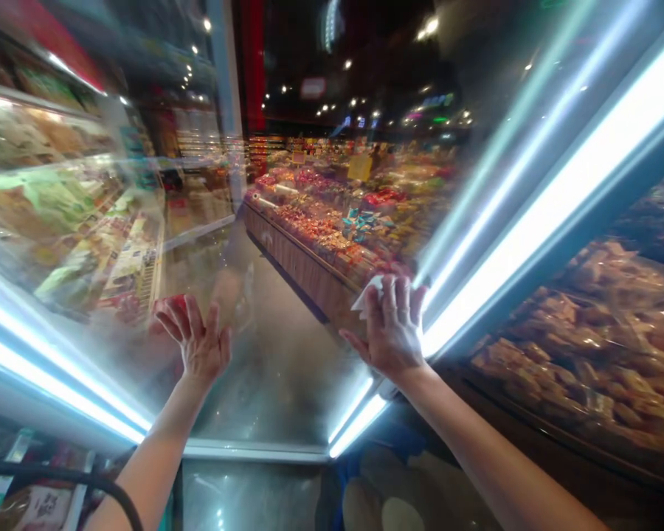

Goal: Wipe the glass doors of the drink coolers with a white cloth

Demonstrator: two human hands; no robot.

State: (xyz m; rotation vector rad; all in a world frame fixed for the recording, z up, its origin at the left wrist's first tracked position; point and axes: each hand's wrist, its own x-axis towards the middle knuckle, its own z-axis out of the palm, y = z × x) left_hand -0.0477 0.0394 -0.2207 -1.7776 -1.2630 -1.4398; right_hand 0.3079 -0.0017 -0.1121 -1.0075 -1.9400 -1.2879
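A large glass door [277,369], edged with bright light strips, fills the middle of the view and carries reflections. My right hand [395,324] lies against the glass near the right-hand strip, holding a white paper wipe [372,289] under its fingers. Only a crumpled corner of the wipe shows past the fingertips. To the left, my left hand [202,343] is open, its fingers spread towards the glass. Something red [173,301] shows behind its fingertips; whether it is touched or only reflected, I cannot tell.
Light strips [531,221] run along the right edge, and others [60,376] along the left. Beyond or mirrored in the glass is a produce stand [304,265]. Packaged brown goods [597,346] are piled at right. A dark cable [60,472] curves across the lower left.
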